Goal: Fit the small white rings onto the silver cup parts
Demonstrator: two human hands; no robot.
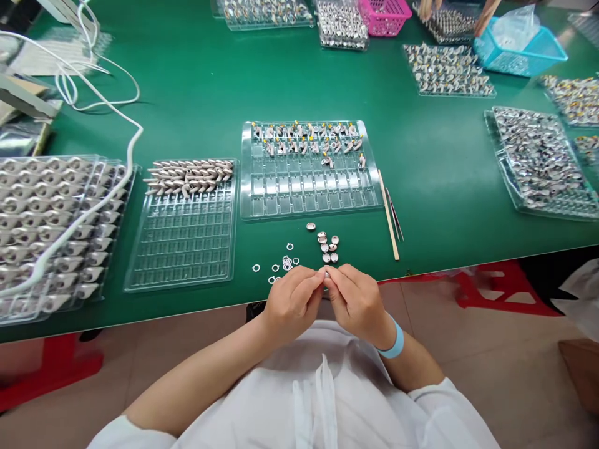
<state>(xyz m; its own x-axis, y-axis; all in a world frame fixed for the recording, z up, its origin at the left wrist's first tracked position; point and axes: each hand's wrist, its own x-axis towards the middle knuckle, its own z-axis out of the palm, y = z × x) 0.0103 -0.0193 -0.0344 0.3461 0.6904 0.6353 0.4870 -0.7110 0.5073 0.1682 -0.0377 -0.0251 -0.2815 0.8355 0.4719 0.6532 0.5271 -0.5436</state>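
Note:
At the table's front edge my left hand (294,300) and my right hand (356,300) meet, fingertips pinched together on one small silvery part (326,274), mostly hidden by the fingers. Just beyond them lies a group of small oval metal caps (326,248), with a single cap (311,226) a little apart. Left of these, several thin white rings (287,262) are scattered on the green surface. Farther back sits a clear compartment tray (313,212), its back rows holding small grey parts with yellow tips (303,145).
A wooden stick (389,218) and tweezers (394,215) lie right of the tray. To the left are another tray (180,284) of grey parts, a larger loaded tray (47,224) and a white cable (107,193). Pink (386,19) and blue (524,59) baskets stand at the back; another person's hand (486,15) shows there.

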